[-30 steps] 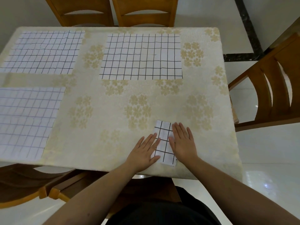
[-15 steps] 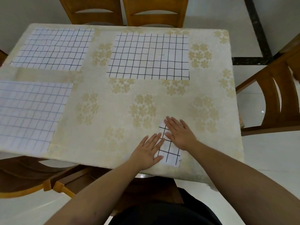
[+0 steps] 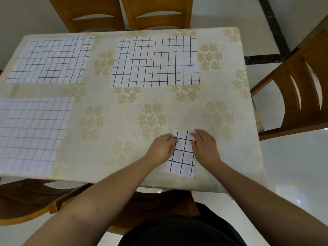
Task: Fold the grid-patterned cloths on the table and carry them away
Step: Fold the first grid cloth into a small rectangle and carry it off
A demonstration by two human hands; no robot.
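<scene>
Near table (image 3: 124, 132) edge, folded grid cloth (image 3: 182, 157), left hand (image 3: 162, 148) fingers curled on it, right hand (image 3: 205, 148) fingers flat on it

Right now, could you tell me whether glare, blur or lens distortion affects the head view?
Head view: wide-angle bending bows the table edges; dim, even light; floor glare at lower right; left hand fingers slightly blurred; folded cloth grid sharp.

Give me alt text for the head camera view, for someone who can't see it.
Both hands, left hand and right hand, press the sides of a small folded grid cloth near the table's front edge. Three unfolded grid cloths lie flat behind and to the left, with wooden chairs around the table.
</scene>
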